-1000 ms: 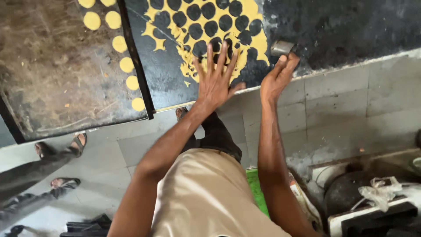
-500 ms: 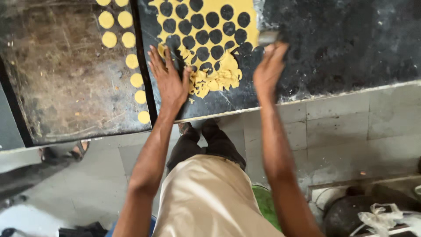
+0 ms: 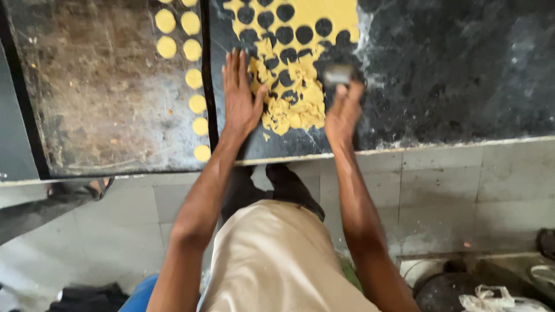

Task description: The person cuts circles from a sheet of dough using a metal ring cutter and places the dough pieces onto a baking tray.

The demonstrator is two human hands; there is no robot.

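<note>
Yellow dough scraps [image 3: 292, 107] sit bunched between both hands on the black table [image 3: 462, 75]. The left hand [image 3: 240, 98] lies flat and open, fingers spread, its thumb edge pressed against the pile, holding nothing. The right hand [image 3: 342, 110] has its grip closed on a small metal scraper [image 3: 338, 75] just right of the heap. Farther off, the punched-out dough sheet [image 3: 312, 23]. Way left, cut yellow discs [image 3: 198, 104] line a worn tray [image 3: 98, 92].
</note>
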